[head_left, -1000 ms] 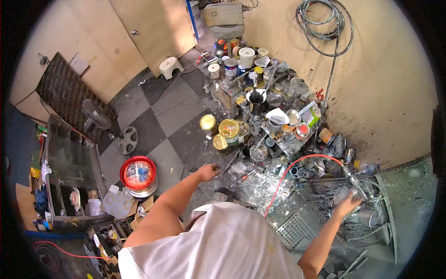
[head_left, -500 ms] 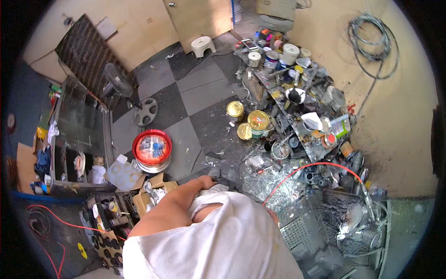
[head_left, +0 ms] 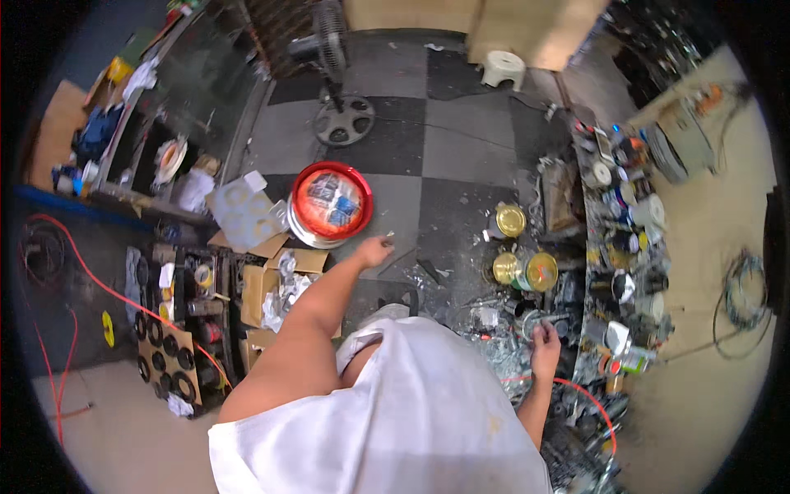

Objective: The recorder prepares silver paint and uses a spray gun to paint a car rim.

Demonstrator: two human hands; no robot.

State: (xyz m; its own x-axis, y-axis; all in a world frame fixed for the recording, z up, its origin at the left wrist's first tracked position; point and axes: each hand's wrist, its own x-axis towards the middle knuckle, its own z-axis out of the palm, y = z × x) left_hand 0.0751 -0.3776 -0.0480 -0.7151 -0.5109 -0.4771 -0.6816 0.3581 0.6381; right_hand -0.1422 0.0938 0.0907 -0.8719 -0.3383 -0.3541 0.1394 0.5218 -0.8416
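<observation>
My left hand (head_left: 374,252) reaches forward over the floor, just in front of a red-and-silver wheel rim (head_left: 363,212). Its fingers are closed around a small pale item at their tips, too small to name. A round pad with a printed, orange-red covering (head_left: 332,200) fills the inside of the rim. On the right, my right hand (head_left: 545,352) is beside a small round container (head_left: 531,323) with a thin stick-like thing lying across its top. The fingers curl together at the container's edge, and what they pinch, if anything, is hidden.
Gold-lidded cans (head_left: 510,221) stand on the floor at the right, next to a bench crowded with paint pots (head_left: 629,247). Left of me are an open cardboard box (head_left: 257,300) and black rings on a board (head_left: 169,362). A red hose (head_left: 86,267) crosses the floor. Ahead stand a fan (head_left: 332,49) and a white stool (head_left: 502,69).
The whole view has swung, so the wheel rim and bench now lie farther right. My left hand has stretched out from beside my body toward the rim, and my right hand has come into view.
</observation>
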